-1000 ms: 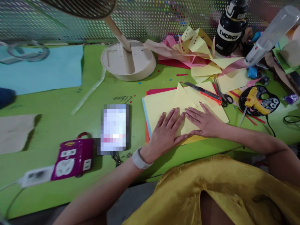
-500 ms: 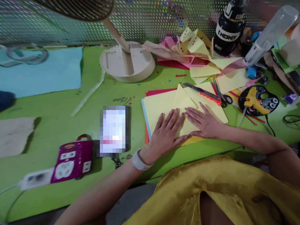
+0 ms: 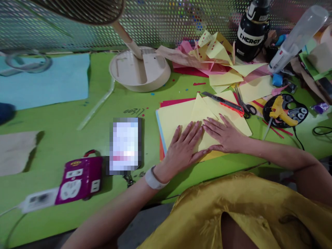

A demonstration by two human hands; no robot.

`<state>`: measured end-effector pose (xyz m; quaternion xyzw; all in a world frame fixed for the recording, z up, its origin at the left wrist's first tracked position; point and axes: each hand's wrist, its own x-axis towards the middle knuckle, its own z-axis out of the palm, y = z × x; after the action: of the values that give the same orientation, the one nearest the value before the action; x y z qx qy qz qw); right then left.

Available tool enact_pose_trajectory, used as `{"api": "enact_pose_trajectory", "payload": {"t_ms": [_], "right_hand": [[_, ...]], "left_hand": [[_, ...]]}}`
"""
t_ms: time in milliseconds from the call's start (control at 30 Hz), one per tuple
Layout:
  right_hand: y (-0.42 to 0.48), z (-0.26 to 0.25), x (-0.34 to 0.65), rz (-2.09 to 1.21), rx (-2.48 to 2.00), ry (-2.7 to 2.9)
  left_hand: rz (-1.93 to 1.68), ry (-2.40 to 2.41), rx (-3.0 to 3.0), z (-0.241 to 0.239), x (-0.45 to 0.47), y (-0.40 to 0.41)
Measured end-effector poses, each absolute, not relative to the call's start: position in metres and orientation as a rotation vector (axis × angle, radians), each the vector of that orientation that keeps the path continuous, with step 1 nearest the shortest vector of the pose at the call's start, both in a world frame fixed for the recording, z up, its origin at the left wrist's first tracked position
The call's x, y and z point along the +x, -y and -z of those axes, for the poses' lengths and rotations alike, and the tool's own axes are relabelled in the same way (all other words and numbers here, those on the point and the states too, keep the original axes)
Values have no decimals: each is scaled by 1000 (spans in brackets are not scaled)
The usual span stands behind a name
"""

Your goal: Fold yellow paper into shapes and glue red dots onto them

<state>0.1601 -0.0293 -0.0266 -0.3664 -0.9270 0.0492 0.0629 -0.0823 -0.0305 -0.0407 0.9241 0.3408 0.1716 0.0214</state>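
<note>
Both palms press down on a stack of coloured paper, whose top is a pale yellow sheet [image 3: 171, 119]. My left hand [image 3: 183, 147] lies flat at the near left part, fingers spread, with a grey band on the wrist. Beside it my right hand [image 3: 224, 135] rests flat too, its fingertips close to the left ones. A folded yellow piece with a pointed tip [image 3: 201, 107] lies on the stack, its lower part against my fingers. Just beyond, a red box cutter [image 3: 225, 103] and scissors [image 3: 245, 103] lie at the stack's far right.
A fan base [image 3: 141, 71] stands at the back. Paper scraps [image 3: 212, 52], a black bottle [image 3: 251, 33] and a clear plastic bottle [image 3: 298, 38] fill the back right. A yellow glue gun [image 3: 281, 110] sits at right. Left are a phone [image 3: 126, 145] and a purple power socket [image 3: 80, 178].
Both hands stay flat on the paper in nearly the same place. The view has shifted very slightly; nothing else has visibly moved.
</note>
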Motion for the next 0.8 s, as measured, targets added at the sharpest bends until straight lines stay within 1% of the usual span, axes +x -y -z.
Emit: {"api": "enact_pose_trajectory", "payload": {"t_ms": [367, 600, 800], "right_hand": [[32, 21, 158, -131, -1137, 2848], [41, 29, 159, 38, -1356, 2677], [41, 30, 161, 65, -1393, 2630]], "left_hand": [[-485, -1077, 2832, 42, -83, 31], [-419, -1075, 2833, 39, -84, 28], [-394, -1193, 2802, 39, -84, 33]]}}
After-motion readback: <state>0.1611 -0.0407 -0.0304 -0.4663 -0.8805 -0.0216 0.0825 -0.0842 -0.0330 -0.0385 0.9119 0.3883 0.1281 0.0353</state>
